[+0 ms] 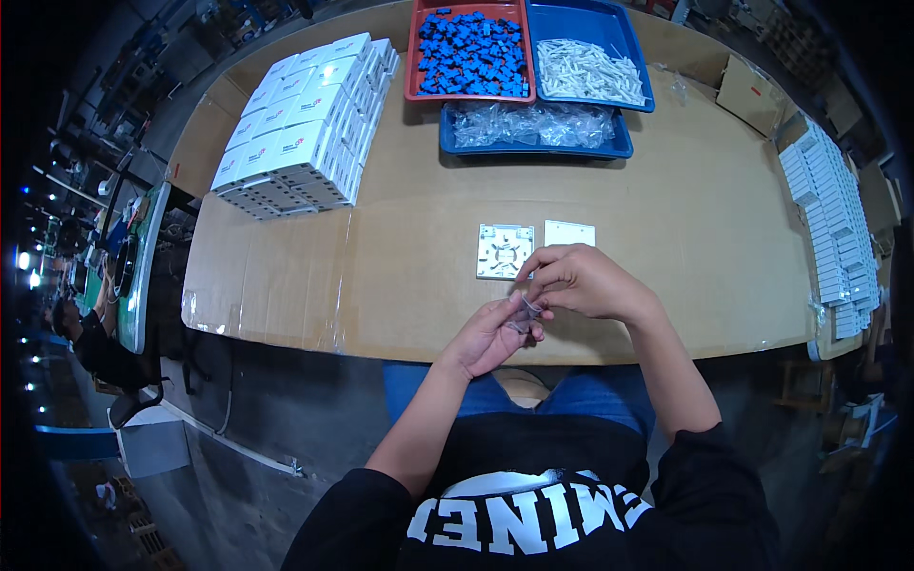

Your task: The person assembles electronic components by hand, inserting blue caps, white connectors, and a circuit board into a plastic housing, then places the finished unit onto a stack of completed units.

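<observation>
Close to the table's near edge, my left hand [487,337] is closed on a small clear plastic bag [524,314]. My right hand [592,282] pinches at the upper part of the same bag, its fingertips touching it. What is inside the bag is too small to make out. Just beyond my hands lies an open square white plastic box base [505,251], with moulded clips and guides inside. Beside it on the right is a flat white cover [569,233], its lower part hidden behind my right hand.
Stacked white boxes [295,128] stand at the back left. At the far side are a red tray [470,98] of blue parts, a blue tray [609,24] of white pieces and another blue tray [533,151] of clear bags. White blocks [830,228] line the right edge.
</observation>
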Demonstrator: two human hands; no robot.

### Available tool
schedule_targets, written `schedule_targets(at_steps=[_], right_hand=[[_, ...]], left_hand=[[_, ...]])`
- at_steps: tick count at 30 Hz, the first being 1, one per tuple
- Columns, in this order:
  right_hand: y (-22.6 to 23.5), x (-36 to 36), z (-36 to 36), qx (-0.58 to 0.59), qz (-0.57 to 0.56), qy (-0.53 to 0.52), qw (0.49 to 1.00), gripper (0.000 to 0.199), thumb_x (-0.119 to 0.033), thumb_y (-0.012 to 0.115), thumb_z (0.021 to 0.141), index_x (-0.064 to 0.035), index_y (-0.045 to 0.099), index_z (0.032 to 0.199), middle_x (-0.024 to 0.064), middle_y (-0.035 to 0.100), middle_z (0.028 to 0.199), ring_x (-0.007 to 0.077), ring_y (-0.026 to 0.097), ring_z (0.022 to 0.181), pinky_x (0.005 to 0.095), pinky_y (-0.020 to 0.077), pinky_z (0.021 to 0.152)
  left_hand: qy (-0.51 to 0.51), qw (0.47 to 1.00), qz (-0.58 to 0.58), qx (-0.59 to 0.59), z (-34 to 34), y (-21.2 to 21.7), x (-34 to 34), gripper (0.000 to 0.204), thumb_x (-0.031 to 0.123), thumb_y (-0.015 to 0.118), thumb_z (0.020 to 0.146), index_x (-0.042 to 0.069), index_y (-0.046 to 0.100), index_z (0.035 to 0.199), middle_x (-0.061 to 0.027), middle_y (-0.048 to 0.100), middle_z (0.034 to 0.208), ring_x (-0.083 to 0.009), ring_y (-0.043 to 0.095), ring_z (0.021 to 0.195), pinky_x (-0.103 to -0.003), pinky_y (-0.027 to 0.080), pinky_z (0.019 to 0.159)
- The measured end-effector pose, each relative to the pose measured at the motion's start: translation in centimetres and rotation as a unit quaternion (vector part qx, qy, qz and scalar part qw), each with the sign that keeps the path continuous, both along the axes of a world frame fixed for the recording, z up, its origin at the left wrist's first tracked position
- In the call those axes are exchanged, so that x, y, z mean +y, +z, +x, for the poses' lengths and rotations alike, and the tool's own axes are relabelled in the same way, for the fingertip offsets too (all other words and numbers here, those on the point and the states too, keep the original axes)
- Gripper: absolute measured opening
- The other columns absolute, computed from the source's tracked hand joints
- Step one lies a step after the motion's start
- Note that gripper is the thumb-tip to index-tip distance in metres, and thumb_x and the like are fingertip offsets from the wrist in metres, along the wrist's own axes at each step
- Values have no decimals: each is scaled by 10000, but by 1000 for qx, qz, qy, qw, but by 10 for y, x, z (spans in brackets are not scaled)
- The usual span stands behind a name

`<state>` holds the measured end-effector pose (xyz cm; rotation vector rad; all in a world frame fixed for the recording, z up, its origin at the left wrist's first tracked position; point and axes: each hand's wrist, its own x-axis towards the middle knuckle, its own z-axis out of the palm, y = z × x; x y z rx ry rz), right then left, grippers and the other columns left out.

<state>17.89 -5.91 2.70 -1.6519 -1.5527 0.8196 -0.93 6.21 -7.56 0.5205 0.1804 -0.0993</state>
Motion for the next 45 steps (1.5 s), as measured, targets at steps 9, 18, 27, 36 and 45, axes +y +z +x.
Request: schedule_targets(at_steps=[9,18,27,36,45], right_hand=[[1,7,-3,138,-162,87,973,335,-232,553,1075,5,695,1264,141,716,1212,231,699,1040,341,534,941],[0,4,-13,75,-124,70,987,479,-372,452,1123,13,702,1260,178,663,1322,258,669,1130,367,507,1008],[-1,10,-8,107,-160,83,978,469,-347,467,1114,45,719,1166,182,658,1347,284,691,1077,372,527,971],[-11,9,33,109,-68,-17,992,392,-305,514,1106,8,732,1197,120,722,1265,219,682,1095,369,517,988],[-16,47,205,-35,91,-355,930,213,-139,637,1009,30,726,1103,74,750,1005,139,679,937,306,541,848]], left_hand=[[14,999,-40,-30,-2,1,0,432,396,521,1100,13,605,1282,-99,680,1096,-213,664,972,-368,540,926],[8,998,-57,-38,-1,-13,2,418,360,544,1081,57,550,1368,-97,675,1169,-240,667,1019,-421,526,966],[3,998,-52,-28,7,-17,3,457,357,533,1084,37,522,1410,-92,651,1222,-216,643,1028,-397,520,967],[-20,996,-86,-33,4,-10,3,554,453,426,1111,20,521,1444,-117,658,1181,-231,655,975,-407,496,952],[-15,995,-94,-27,3,-8,4,505,359,497,1103,-15,541,1439,-99,662,1197,-214,637,975,-383,503,954]])
